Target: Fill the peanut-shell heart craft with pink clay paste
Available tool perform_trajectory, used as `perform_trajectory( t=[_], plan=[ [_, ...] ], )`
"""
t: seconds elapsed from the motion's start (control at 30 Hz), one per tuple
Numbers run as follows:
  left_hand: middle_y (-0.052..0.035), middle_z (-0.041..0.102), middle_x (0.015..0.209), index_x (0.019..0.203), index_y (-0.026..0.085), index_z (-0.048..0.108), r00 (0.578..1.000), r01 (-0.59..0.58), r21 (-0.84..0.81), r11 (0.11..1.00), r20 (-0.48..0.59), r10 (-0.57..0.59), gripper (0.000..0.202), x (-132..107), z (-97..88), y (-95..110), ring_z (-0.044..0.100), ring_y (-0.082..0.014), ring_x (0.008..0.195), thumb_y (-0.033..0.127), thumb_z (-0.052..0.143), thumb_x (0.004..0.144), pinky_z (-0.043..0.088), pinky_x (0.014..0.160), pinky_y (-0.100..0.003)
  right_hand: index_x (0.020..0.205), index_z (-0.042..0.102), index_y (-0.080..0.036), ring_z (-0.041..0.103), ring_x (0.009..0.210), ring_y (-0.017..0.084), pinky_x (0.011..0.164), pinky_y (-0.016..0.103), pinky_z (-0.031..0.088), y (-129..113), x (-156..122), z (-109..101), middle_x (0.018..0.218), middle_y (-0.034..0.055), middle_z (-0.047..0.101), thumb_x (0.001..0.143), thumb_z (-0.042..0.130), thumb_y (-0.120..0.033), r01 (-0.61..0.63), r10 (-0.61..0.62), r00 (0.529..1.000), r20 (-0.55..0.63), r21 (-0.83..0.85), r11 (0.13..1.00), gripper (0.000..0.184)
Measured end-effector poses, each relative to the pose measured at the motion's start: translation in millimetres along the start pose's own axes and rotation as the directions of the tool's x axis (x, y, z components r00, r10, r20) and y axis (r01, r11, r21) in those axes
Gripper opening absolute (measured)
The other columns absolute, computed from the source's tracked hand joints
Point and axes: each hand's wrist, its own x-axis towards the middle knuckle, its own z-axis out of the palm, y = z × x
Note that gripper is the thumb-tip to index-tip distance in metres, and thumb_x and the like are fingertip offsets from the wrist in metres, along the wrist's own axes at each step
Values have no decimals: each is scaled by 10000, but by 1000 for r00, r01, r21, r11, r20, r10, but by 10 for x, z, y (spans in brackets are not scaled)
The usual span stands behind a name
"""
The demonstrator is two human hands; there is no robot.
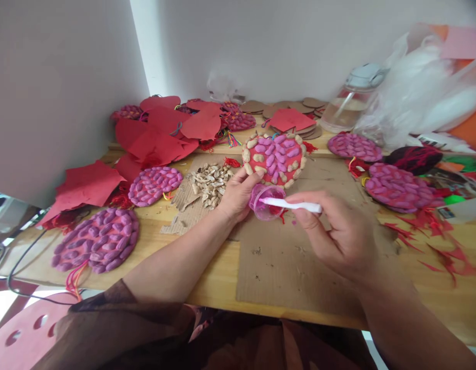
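Observation:
A red heart-shaped plaque [261, 159] covered with peanut shells is pinched at its lower left edge by my left hand [240, 192]. The shells in its middle are painted pink-purple, while most around the rim are plain tan. Just below it is a small clear cup [274, 213] with pink paint inside. My left fingers are beside the cup; whether they also hold it I cannot tell. My right hand [338, 231], a little blurred, is closed around a white-handled paintbrush [291, 204] whose pink tip is in the cup's mouth.
Tan peanut shells [211, 184] lie on cardboard [299, 277] over the wooden table. Purple shell-covered plaques [97, 240] stand on both sides. Red paper pieces [153, 133] are piled back left. A lidded jar of liquid [347, 105] and plastic bags [422, 97] sit back right, with red scraps [449, 257] nearer.

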Motion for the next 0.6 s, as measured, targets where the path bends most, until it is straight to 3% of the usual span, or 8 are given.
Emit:
perform_trajectory(
  t=[0.13,0.4,0.6],
  plan=[
    [-10,788,965,930,220,777,999,-36,55,998,-18,37,325,-30,25,-16,706,-167,859,335,948,679,568,888,-344,1167,708,-218,727,896,203,797,350,570,43,-11,125,1007,58,796,1011,635,-171,111,-109,993,33,-69,991,179],
    [16,773,901,906,221,785,998,-57,65,996,17,56,315,-62,29,-16,665,-122,769,361,959,683,552,820,-285,1146,730,-177,674,827,209,749,358,534,95,-75,239,905,58,733,1030,605,-183,98,-98,995,12,-225,969,171],
    [5,789,935,939,217,794,997,-52,48,997,51,49,368,-67,42,-24,685,-129,792,365,976,656,565,858,-301,1111,735,-162,702,851,193,779,343,547,62,-59,223,952,67,764,1028,612,-180,74,-71,997,32,-99,992,150]
  ],
)
